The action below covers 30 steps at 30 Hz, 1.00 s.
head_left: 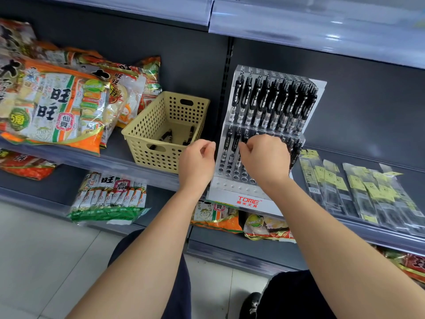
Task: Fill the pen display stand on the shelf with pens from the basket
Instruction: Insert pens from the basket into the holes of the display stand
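Right hand on pen in stand

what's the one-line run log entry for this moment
right hand: curled among lower-row pens in pen display stand, grip unclear | left hand: loosely curled, empty, beside basket | basket: few loose pens left
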Each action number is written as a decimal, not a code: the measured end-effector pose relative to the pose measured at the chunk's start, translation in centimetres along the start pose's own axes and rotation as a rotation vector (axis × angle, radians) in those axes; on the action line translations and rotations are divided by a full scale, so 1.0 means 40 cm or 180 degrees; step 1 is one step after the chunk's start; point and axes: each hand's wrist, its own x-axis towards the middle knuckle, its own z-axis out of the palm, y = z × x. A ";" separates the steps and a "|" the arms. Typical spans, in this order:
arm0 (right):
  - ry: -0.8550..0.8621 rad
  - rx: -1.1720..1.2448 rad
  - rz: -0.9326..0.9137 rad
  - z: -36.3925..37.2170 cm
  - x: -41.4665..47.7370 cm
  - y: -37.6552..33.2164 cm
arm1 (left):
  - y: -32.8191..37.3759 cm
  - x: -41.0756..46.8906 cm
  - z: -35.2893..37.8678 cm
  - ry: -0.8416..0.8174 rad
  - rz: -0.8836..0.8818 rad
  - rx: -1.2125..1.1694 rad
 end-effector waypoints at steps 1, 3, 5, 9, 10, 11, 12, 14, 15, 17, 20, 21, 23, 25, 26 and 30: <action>-0.0025 -0.0018 -0.0013 0.002 -0.001 0.001 | 0.000 0.000 0.000 -0.0001 0.0006 0.0005; -0.0076 -0.0080 -0.0043 0.005 0.000 0.002 | 0.000 0.000 0.001 -0.0003 0.0016 0.0025; -0.0112 -0.0134 -0.0062 0.004 0.002 0.003 | 0.001 -0.001 0.001 0.0003 0.0017 0.0047; -0.0130 -0.0194 -0.0108 0.002 -0.004 0.002 | -0.002 0.000 0.003 -0.0005 -0.0024 0.0022; -0.0115 -0.0151 -0.0147 0.003 -0.007 -0.002 | -0.003 0.001 0.003 -0.0010 -0.0036 0.0022; -0.0097 -0.0078 -0.0217 0.005 -0.010 -0.010 | -0.004 0.003 0.003 -0.0013 -0.0048 0.0025; -0.0085 0.0011 -0.0319 0.007 -0.012 -0.020 | -0.005 0.006 0.001 -0.0020 -0.0062 0.0035; -0.0089 0.0186 -0.0571 0.015 -0.011 -0.047 | -0.003 0.022 -0.010 -0.0039 -0.0104 0.0088; -0.0102 0.0293 -0.0685 0.021 -0.008 -0.063 | -0.002 0.036 -0.021 -0.0030 -0.0107 0.0131; -0.0167 0.0530 -0.0860 0.043 0.002 -0.094 | -0.004 0.076 -0.049 0.0038 -0.0068 0.0253; -0.0358 0.0655 -0.0976 0.097 0.029 -0.138 | -0.019 0.155 -0.097 0.0102 -0.0092 0.0595; -0.0436 0.0636 -0.0968 0.115 0.040 -0.151 | -0.029 0.183 -0.109 0.0051 -0.0124 0.0780; -0.0568 0.0565 -0.0921 0.147 0.065 -0.174 | -0.052 0.240 -0.123 -0.0203 -0.0227 0.1211; -0.0743 0.0524 -0.0824 0.172 0.091 -0.190 | -0.078 0.293 -0.122 -0.0650 -0.0381 0.1785; -0.0828 0.0514 -0.0754 0.184 0.103 -0.196 | -0.091 0.316 -0.118 -0.0948 -0.0464 0.2098; -0.0980 0.0460 -0.0493 0.234 0.152 -0.219 | -0.106 0.379 -0.103 -0.2220 -0.0642 0.3128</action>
